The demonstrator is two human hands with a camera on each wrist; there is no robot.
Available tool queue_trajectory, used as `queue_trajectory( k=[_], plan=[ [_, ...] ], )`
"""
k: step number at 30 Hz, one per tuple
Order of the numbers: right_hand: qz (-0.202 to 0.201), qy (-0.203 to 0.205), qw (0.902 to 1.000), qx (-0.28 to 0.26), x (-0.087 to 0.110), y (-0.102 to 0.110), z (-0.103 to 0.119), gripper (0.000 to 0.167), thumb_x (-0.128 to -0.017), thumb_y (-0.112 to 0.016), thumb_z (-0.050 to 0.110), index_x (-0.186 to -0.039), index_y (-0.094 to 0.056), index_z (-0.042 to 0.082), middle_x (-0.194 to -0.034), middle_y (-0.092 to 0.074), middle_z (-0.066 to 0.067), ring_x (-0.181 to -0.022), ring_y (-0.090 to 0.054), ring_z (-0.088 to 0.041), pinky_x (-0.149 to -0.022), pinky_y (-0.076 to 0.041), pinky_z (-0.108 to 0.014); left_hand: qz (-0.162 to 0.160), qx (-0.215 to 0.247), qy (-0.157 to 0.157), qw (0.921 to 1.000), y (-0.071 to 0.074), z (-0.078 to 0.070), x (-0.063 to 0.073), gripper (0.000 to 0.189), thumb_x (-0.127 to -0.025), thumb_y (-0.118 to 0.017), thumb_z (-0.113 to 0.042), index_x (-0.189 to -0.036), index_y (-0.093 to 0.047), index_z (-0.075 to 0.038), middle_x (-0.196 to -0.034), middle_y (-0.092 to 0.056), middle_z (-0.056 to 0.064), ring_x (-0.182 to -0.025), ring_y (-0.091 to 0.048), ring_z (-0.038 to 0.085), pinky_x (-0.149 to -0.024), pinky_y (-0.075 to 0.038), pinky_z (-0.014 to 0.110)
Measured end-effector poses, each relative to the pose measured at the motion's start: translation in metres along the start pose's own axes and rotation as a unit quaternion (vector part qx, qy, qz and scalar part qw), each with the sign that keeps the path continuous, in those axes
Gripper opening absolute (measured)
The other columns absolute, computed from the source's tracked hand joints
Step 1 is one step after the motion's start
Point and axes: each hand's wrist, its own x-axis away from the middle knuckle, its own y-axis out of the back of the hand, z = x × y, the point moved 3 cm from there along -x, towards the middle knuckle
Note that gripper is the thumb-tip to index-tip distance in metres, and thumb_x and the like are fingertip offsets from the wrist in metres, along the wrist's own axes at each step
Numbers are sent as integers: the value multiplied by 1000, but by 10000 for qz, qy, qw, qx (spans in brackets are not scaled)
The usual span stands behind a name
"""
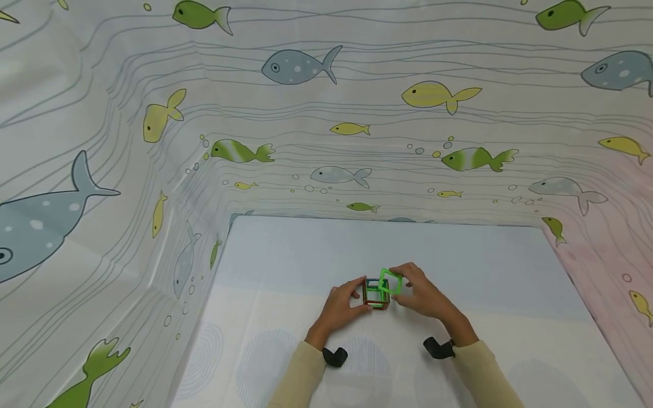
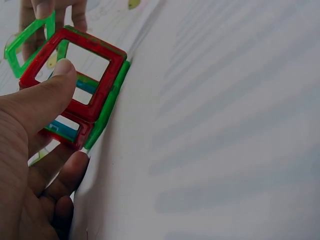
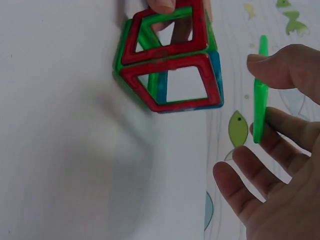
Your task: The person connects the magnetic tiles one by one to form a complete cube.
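A cube-shaped frame of magnetic tiles (image 1: 376,306), with red, green and blue sides, is in my left hand (image 1: 336,309). In the left wrist view the thumb presses on a red tile (image 2: 95,43), with the other fingers on the far side. Two red tiles meet along an edge in the right wrist view, where a blue tile (image 3: 216,80) forms one side. My right hand (image 1: 423,294) pinches a loose green square tile (image 3: 259,110) between thumb and fingers. That tile stands edge-on beside the cube, a gap apart from it in the right wrist view.
A pale table (image 1: 285,255) with printed circles lies under both hands. Fish-patterned cloth (image 1: 377,153) rises around its back and sides. Black wrist mounts (image 1: 335,357) sit by both cuffs.
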Motion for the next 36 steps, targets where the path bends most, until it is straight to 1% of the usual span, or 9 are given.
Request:
queue_trajectory(
  k=[4,7,11,15,21,24,30,36],
  plan=[
    [189,265,9994,126,-3,-6,5,61,-84,-77,10,-140,-52,11,-129,-53,-6,-120,-50,-25,-91,-54,-46,-11,-13,-62,10000,0,0,0,77,-85,-75,-49,-150,-45,-22,-132,-64,-4,-96,-61,5,-89,-41,31],
    [268,385,9988,102,-5,-9,8,61,-84,-77,8,-140,-52,9,-128,-53,-8,-120,-51,-28,-91,-54,-47,-31,-16,-119,9999,0,0,0,76,-85,-75,-48,-150,-45,-22,-131,-64,-4,-96,-61,5,-89,-41,31],
    [374,389,9985,41,-7,-12,11,62,-84,-76,7,-141,-52,8,-129,-52,-9,-119,-51,-28,-92,-54,-48,-34,6,-124,9999,1,0,0,75,-85,-75,-48,-149,-46,-21,-130,-65,-4,-95,-61,4,-88,-40,31],
    [427,374,9984,18,-9,-14,12,61,-84,-74,6,-141,-52,6,-130,-53,-9,-120,-50,-27,-92,-53,-48,-26,18,-99,9999,1,0,0,75,-86,-75,-48,-149,-46,-21,-135,-63,-4,-96,-62,4,-90,-41,32],
    [451,325,9983,148,-11,-16,11,61,-85,-74,8,-141,-52,5,-131,-52,-7,-122,-48,-26,-92,-53,-41,-15,15,-41,10000,0,1,0,74,-86,-75,-47,-149,-46,-21,-135,-63,-5,-96,-62,4,-90,-41,32],
    [476,305,9982,178,-12,-17,10,60,-85,-74,9,-141,-52,6,-131,-53,-6,-122,-48,-25,-93,-53,-40,-25,-4,-65,10000,0,1,0,74,-85,-76,-46,-149,-46,-21,-134,-63,-4,-96,-62,4,-90,-41,32],
    [510,290,9980,214,-15,-19,10,60,-85,-75,9,-140,-53,8,-129,-54,-6,-121,-49,-26,-93,-52,-44,-99,-22,-185,9998,2,-1,0,74,-85,-76,-45,-148,-46,-19,-136,-63,-3,-96,-63,5,-89,-42,31],
    [503,380,9975,322,-15,-20,10,60,-83,-76,7,-139,-55,8,-128,-55,-6,-118,-49,-26,-92,-50,-46,-38,16,-118,9999,2,-1,-1,75,-85,-76,-46,-148,-46,-20,-136,-62,-3,-97,-62,5,-90,-41,32]
  ],
)
